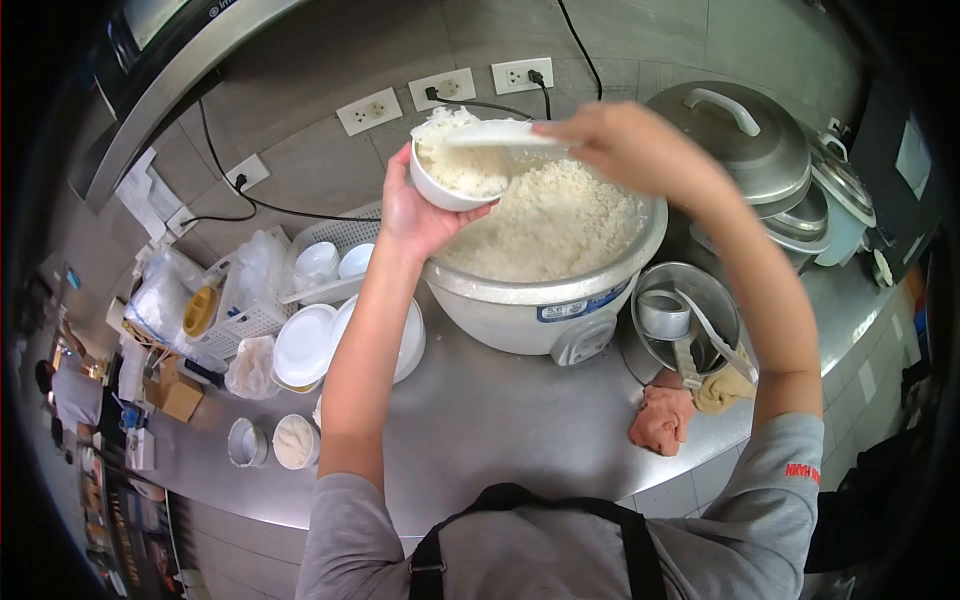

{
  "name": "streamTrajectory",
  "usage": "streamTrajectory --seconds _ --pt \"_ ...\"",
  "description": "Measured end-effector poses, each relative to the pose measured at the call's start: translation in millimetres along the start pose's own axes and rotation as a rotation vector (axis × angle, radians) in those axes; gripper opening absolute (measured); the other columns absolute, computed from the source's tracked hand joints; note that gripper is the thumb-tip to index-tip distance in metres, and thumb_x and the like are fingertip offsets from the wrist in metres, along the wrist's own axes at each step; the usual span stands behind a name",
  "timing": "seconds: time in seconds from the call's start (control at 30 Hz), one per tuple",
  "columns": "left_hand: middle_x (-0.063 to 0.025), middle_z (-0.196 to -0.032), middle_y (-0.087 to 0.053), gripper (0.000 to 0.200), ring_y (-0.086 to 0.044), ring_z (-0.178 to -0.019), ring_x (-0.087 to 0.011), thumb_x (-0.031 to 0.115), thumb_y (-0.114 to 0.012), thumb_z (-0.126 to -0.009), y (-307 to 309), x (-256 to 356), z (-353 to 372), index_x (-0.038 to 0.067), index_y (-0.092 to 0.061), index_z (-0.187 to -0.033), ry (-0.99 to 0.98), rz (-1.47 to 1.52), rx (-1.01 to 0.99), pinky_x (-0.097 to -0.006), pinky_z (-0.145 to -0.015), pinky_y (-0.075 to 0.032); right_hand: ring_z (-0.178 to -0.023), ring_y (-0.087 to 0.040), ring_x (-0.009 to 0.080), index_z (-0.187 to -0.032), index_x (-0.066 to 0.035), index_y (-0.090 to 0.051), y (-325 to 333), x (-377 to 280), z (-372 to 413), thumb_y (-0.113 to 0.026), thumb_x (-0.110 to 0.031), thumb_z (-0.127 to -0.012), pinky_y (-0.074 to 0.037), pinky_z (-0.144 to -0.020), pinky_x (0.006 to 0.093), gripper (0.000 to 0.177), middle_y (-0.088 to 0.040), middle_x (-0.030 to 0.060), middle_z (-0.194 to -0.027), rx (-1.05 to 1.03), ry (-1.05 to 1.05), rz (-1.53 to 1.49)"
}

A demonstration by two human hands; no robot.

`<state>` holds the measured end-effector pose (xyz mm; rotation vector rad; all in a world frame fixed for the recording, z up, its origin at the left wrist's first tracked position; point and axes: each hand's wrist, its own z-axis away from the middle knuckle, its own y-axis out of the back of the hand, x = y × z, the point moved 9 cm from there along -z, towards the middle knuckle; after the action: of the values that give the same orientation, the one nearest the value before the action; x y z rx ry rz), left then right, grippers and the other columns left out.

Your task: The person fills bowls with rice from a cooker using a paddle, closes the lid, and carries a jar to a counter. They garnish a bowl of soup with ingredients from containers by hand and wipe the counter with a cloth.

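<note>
My left hand grips a white bowl from below and the side, tilted above the left rim of a large rice cooker. Cooked rice is heaped in the bowl. In my right hand, smeared by motion, is a white rice paddle whose blade lies against the rice in the bowl. The cooker stands without its lid, with a deep mass of rice inside.
Right of the cooker are a metal pot with utensils, crumpled cloths and a lidded pot. At left stand stacked white plates, a basket of bowls and two small cups. A person is far left.
</note>
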<state>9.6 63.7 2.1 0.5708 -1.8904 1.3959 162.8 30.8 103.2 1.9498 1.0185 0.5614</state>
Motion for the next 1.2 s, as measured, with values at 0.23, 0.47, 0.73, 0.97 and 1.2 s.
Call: streamTrajectory --seconds 0.23,0.47,0.73,0.97,1.2 --pt "-0.0157 -0.125 -0.043 0.063 -0.048 -0.105 -0.0388 0.054 -0.023 -0.083 -2.5 -15.3 -8.5 0.011 -0.036 -0.127 0.095 -0.019 -0.104 -0.0464 -0.078 -0.047 -0.077 -0.059 0.0283 -0.102 -0.011 -0.062 8.5 4.7 -46.4 -0.050 -0.008 -0.074 -0.046 -0.068 0.0387 0.031 -0.061 0.0150 -0.081 -0.120 -0.172 0.124" --pt "-0.0190 -0.126 -0.040 0.065 -0.049 -0.099 -0.0452 0.055 -0.020 -0.083 -1.5 -8.6 0.3 0.010 -0.035 -0.128 0.032 -0.015 0.051 -0.0435 -0.074 -0.049 -0.084 -0.058 0.0291 -0.103 -0.012 -0.062 -8.9 -28.4 -31.6 -0.047 -0.006 -0.075 -0.046 -0.072 0.0400 0.032 -0.061 0.0118 -0.089 -0.217 -0.045 0.228" --pt "-0.0214 -0.116 -0.048 0.063 -0.055 -0.085 -0.0443 0.053 -0.022 -0.083 1.9 -3.1 2.4 0.009 -0.038 -0.125 0.088 0.080 -0.153 -0.0410 -0.060 -0.053 -0.057 -0.047 0.0132 -0.100 -0.007 -0.061 5.2 12.4 -40.5 -0.053 -0.013 -0.077 -0.040 -0.054 0.0274 0.025 -0.055 0.0060 -0.070 -0.116 -0.109 -0.162" --pt "-0.0201 -0.105 -0.056 0.059 -0.059 -0.067 -0.0437 0.053 -0.029 -0.082 -4.5 -23.4 8.0 0.013 -0.040 -0.124 0.291 0.189 -0.279 -0.0402 -0.047 -0.054 -0.050 -0.039 0.0034 -0.104 -0.010 -0.058 -13.3 20.6 -29.3 -0.052 -0.016 -0.081 -0.030 -0.042 0.0182 0.024 -0.049 -0.0030 -0.064 -0.255 -0.409 -0.598" --pt "-0.0219 -0.114 -0.050 0.061 -0.060 -0.073 -0.0435 0.053 -0.030 -0.082 -3.2 -16.5 11.6 0.012 -0.036 -0.127 0.284 0.207 -0.296 -0.0387 -0.049 -0.055 -0.051 -0.047 0.0129 -0.098 -0.009 -0.059 2.0 28.5 -22.8 -0.053 -0.016 -0.076 -0.038 -0.046 0.0260 0.024 -0.053 0.0027 -0.064 -0.171 -0.347 -0.518"
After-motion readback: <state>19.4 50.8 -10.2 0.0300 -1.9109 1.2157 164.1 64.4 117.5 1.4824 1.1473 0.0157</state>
